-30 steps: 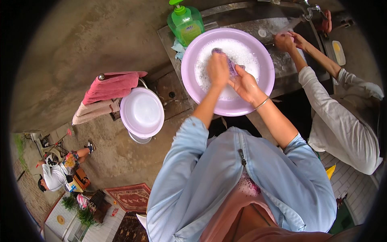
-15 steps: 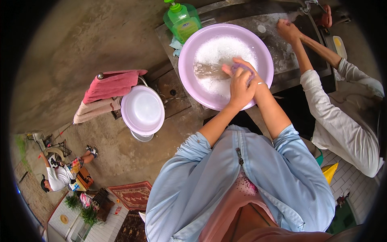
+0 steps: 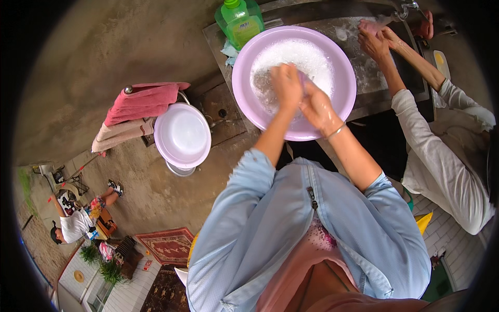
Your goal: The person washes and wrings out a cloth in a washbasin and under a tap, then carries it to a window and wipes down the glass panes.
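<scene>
A wide lilac basin [image 3: 241, 88] holds water with white suds [image 3: 299, 53]. Over it, my left hand [image 3: 286, 87] and my right hand [image 3: 318, 108] press together around a small, crumpled purple item [image 3: 303, 78], perhaps a cloth. Most of that item is hidden between my palms, and motion blurs it. My wet right hand lies against it from the right, with a bracelet [image 3: 335, 131] at the wrist. Fingers of my left hand curl over its left side.
A green pump bottle [image 3: 245, 30] and a pale blue cloth [image 3: 229, 53] stand beside the basin. At right, a co-worker's hands [image 3: 373, 41] are by a tap [image 3: 406, 9]. To the left are a smaller lilac basin [image 3: 162, 148] and pink towels [image 3: 140, 106] on a rail.
My hands have shifted: the left moved left and up across the purple item, while the right turned and drew back. The co-worker's hands have come together near the tap.
</scene>
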Motion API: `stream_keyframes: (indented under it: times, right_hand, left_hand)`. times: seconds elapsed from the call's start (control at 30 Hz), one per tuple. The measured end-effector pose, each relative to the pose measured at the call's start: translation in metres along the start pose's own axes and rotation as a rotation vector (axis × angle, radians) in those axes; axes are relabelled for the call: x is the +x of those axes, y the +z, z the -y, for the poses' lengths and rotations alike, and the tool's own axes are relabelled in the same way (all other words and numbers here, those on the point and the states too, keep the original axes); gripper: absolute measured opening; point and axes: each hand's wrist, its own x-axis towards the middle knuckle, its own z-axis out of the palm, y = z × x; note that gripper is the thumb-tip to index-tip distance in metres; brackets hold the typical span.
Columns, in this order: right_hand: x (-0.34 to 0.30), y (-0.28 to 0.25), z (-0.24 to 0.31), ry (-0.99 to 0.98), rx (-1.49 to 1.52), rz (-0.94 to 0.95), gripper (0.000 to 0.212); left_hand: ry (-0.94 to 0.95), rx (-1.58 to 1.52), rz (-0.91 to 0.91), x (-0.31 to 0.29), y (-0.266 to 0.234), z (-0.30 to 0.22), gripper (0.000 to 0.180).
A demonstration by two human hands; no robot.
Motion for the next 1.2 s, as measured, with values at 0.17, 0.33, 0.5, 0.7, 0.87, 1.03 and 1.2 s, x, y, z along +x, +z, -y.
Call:
stream_keyframes:
  times: [0.17, 0.33, 0.5, 0.7, 0.87, 1.03, 1.2]
  right_hand:
    - [0.023, -0.020, 0.012, -0.093, -0.060, -0.068, 0.032]
    - [0.000, 0.010, 0.006, -0.077, -0.144, 0.072, 0.037]
    - [0.006, -0.002, 0.008, -0.114, -0.706, -0.139, 0.043]
    - [0.011, 0.007, 0.027, 0.031, -0.252, -0.139, 0.037]
    - [-0.006, -0.002, 0.025, 0.024, -0.375, -0.074, 0.024]
    - [-0.010, 0.012, 0.026, -0.231, -0.536, -0.130, 0.023]
    - [0.006, -0.008, 0.026, -0.536, -0.870, -0.128, 0.034]
  left_hand:
    - [0.091, -0.217, 0.144, -0.030, -0.001, -0.039, 0.028]
    - [-0.030, 0.051, 0.007, -0.001, -0.013, -0.021, 0.025]
    - [0.278, -0.002, 0.026, 0.002, -0.024, -0.038, 0.023]
    - [0.658, 0.143, 0.066, -0.034, -0.038, -0.034, 0.025]
    - [0.680, 0.218, 0.094, -0.028, -0.041, -0.034, 0.017]
    - [0.534, 0.108, 0.034, -0.030, -0.042, -0.050, 0.022]
    - [0.248, -0.011, 0.176, -0.029, -0.037, -0.054, 0.029]
